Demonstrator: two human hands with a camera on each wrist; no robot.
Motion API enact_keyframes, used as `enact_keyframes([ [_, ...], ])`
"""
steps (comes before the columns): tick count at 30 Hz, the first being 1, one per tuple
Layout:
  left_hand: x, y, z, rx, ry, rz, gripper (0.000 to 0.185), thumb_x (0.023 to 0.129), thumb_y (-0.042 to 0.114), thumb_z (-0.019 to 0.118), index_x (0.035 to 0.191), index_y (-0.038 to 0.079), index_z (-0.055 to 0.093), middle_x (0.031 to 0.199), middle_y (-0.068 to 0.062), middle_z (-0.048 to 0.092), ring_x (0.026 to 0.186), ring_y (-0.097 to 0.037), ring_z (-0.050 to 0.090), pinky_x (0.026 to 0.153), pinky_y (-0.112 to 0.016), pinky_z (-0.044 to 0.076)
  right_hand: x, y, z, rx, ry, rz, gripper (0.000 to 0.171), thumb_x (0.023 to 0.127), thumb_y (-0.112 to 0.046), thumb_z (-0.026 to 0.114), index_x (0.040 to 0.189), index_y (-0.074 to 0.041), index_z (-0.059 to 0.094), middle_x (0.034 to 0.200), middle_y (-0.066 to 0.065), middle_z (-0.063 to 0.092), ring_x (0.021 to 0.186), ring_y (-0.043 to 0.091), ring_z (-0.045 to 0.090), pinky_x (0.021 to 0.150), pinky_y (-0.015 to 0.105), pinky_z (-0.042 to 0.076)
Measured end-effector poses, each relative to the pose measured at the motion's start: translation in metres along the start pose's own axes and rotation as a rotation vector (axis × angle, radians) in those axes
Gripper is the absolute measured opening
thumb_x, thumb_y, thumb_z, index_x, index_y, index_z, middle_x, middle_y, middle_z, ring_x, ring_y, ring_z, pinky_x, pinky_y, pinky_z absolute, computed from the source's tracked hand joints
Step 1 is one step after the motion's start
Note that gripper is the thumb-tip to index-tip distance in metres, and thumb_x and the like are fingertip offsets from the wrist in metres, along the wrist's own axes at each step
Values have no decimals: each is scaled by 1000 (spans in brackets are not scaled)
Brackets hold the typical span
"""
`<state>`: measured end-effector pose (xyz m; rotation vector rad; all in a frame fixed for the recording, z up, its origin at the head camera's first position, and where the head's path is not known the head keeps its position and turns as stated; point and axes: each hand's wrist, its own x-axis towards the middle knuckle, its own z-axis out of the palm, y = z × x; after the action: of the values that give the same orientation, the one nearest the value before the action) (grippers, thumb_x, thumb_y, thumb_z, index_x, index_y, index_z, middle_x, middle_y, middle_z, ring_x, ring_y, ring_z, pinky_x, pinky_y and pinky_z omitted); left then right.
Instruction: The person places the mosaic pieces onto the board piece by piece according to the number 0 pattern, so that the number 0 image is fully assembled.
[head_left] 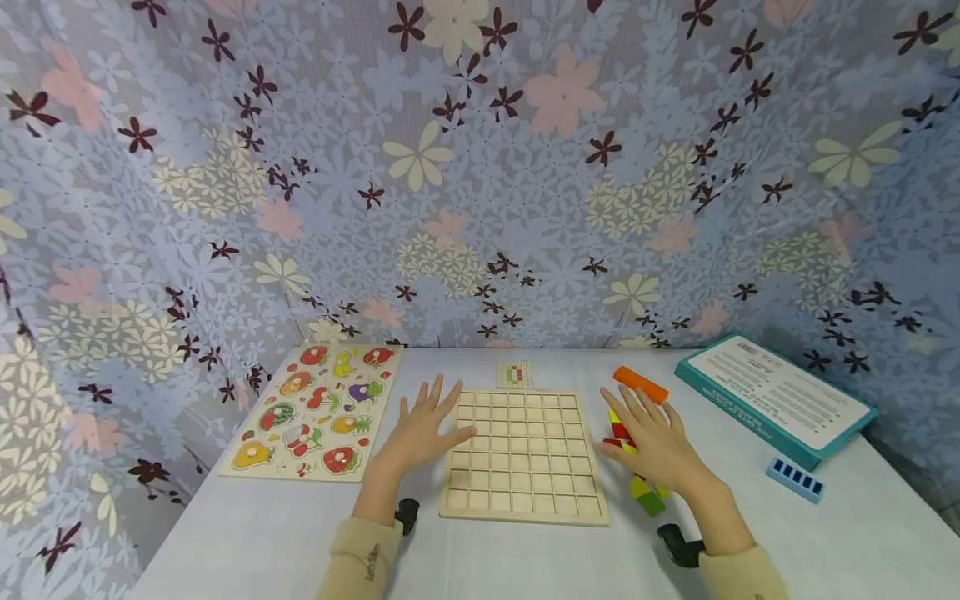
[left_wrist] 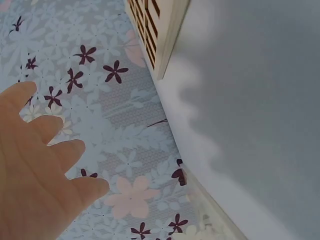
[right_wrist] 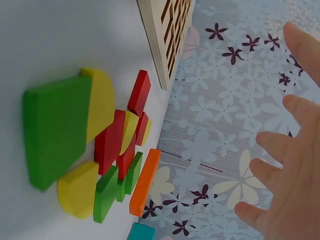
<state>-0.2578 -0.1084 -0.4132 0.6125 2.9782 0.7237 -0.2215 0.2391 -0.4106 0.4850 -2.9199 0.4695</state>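
My left hand [head_left: 422, 432], fingers spread, hovers by the upper left edge of a wooden grid board [head_left: 525, 457] and holds nothing. On the other side, my right hand [head_left: 654, 433] is spread above a pile of coloured blocks, partly hiding them in the head view. The right wrist view shows that pile better: a green block [right_wrist: 56, 131] in front, a yellow block [right_wrist: 79, 190], several red blocks [right_wrist: 110, 142] and smaller green ones. An orange block [head_left: 641, 385] lies behind the right fingers. A small pattern card [head_left: 514, 374] sits just beyond the board.
A fruit puzzle board [head_left: 258, 446] lies at the left. Toward the right back is a teal and white box [head_left: 780, 400], with a small blue slotted piece [head_left: 795, 480] in front of it. Flowered cloth [head_left: 480, 208] hangs behind the white table [head_left: 247, 542].
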Motion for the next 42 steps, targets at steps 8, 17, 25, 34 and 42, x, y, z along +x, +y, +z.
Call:
enact_keyframes([
  [8, 10, 1, 0, -142, -1, -8, 78, 87, 57, 48, 149, 23, 14, 154, -12, -1, 140, -35, -4, 107, -63, -6, 9, 1, 1, 48, -10, 27, 81, 85, -51, 56, 148, -13, 22, 151, 24, 15, 134, 50, 13, 101, 71, 2],
  [17, 16, -2, 5, -268, -22, -17, 75, 90, 48, 51, 149, 20, 15, 154, -13, -2, 140, -37, -6, 107, -63, -7, 15, 10, 5, 53, -36, 53, 80, 85, -44, 60, 148, -14, 20, 150, 26, 17, 133, 51, 13, 99, 72, 4],
  [25, 19, -6, 9, -310, -29, -28, 76, 89, 51, 50, 149, 20, 15, 154, -12, -2, 139, -37, -7, 106, -64, -8, 20, 16, 9, 55, -44, 60, 77, 86, -43, 60, 147, -14, 22, 149, 26, 19, 132, 51, 17, 98, 72, 6],
  [34, 21, -17, 15, -322, -48, -59, 74, 89, 48, 53, 149, 20, 19, 154, -16, 4, 139, -42, -3, 104, -67, -8, 30, 23, 12, 49, -57, 87, 76, 87, -37, 61, 147, -13, 22, 148, 27, 20, 131, 52, 19, 95, 74, 10],
  [42, 20, -26, 17, -268, -114, -108, 75, 87, 50, 54, 147, 16, 25, 152, -20, 15, 138, -45, 3, 101, -71, -5, 38, 30, 16, 69, -70, 106, 74, 88, -38, 60, 147, -12, 23, 147, 25, 26, 129, 51, 22, 94, 73, 13],
])
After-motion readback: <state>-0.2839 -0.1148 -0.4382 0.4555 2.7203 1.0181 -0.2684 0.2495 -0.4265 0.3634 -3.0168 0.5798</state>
